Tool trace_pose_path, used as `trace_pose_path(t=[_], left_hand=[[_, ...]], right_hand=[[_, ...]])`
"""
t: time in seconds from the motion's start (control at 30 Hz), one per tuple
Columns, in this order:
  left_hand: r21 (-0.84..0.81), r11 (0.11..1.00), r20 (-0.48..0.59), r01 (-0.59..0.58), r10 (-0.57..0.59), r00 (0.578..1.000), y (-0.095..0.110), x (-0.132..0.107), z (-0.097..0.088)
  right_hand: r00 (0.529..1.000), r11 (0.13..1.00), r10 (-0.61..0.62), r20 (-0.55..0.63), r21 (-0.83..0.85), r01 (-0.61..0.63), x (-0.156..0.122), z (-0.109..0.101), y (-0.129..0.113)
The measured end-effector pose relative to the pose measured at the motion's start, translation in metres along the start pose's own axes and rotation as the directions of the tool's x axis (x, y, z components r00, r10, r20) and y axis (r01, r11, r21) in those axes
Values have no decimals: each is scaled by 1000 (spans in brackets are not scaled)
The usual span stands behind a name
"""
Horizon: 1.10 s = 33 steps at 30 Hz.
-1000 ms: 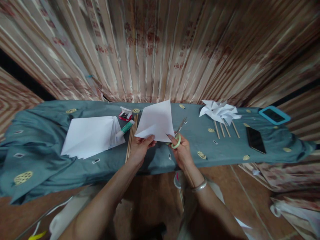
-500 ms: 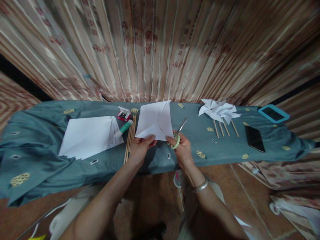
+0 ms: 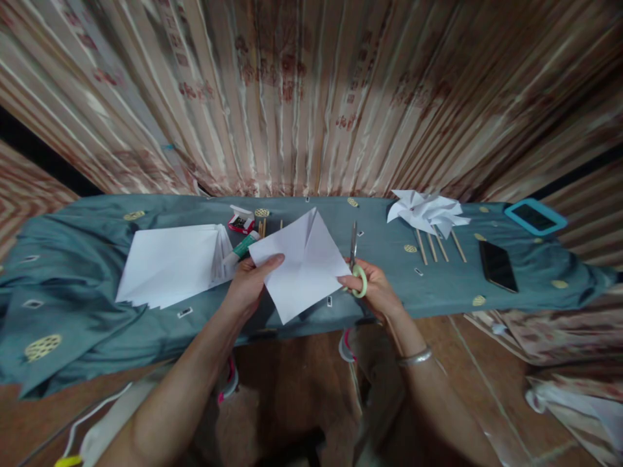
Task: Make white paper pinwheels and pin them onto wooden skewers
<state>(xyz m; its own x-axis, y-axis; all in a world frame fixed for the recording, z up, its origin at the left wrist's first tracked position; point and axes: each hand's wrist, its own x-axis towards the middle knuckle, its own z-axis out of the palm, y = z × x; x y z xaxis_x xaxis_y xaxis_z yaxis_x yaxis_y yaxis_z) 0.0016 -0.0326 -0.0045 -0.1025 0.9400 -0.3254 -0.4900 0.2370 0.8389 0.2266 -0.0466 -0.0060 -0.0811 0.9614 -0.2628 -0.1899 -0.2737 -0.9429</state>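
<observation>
A square white sheet of paper point(image 3: 302, 266), creased and with a slit running in from its far corner, is held turned like a diamond above the cloth. My left hand point(image 3: 253, 279) grips its left corner, thumb on top. At the right corner my right hand point(image 3: 372, 288) pinches the paper's edge and also carries a pair of scissors point(image 3: 359, 275) with pale green handles, blades pointing away from me. Just beyond my left hand lie a green glue stick point(image 3: 246, 245) and some thin wooden sticks point(image 3: 262, 228), partly hidden by the paper.
A stack of white paper point(image 3: 170, 263) lies at left, near a small red box point(image 3: 241, 220). White paper pinwheels point(image 3: 426, 211) on sticks, a black phone point(image 3: 497, 266) and a blue-framed device point(image 3: 535, 217) are on the right. Green patterned cloth point(image 3: 87, 259) covers the table.
The paper has been turned from square-on to a diamond and brought nearer. Its folded near flap now lies opened out. My hands have moved apart to its left and right corners.
</observation>
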Motion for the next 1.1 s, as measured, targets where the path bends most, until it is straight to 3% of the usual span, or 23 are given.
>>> trace_pose_path(t=[0.1,0.2,0.33,0.43,0.6,0.73,1.1], left_hand=[[-28,997,-96,-78,75,993,6,2,1],[-117,974,-176,-194,172,969,19,8,0],[-223,933,-277,-284,218,936,35,14,0],[-243,922,-284,-301,230,931,37,16,1],[-275,904,-247,-326,262,933,30,19,4],[-287,894,-232,-345,285,930,25,22,6],[-266,899,-249,-347,284,926,22,21,7]], right_hand=[[1000,1000,-16,26,21,16,-2,4,2],[989,1000,-20,150,20,17,-7,12,9],[927,998,36,374,-54,-17,-17,30,30],[878,996,67,474,-83,-31,-24,46,46],[860,993,80,505,-113,-26,-26,64,50],[874,995,72,481,-95,-30,-27,71,42],[886,996,49,462,-83,-12,-25,72,40]])
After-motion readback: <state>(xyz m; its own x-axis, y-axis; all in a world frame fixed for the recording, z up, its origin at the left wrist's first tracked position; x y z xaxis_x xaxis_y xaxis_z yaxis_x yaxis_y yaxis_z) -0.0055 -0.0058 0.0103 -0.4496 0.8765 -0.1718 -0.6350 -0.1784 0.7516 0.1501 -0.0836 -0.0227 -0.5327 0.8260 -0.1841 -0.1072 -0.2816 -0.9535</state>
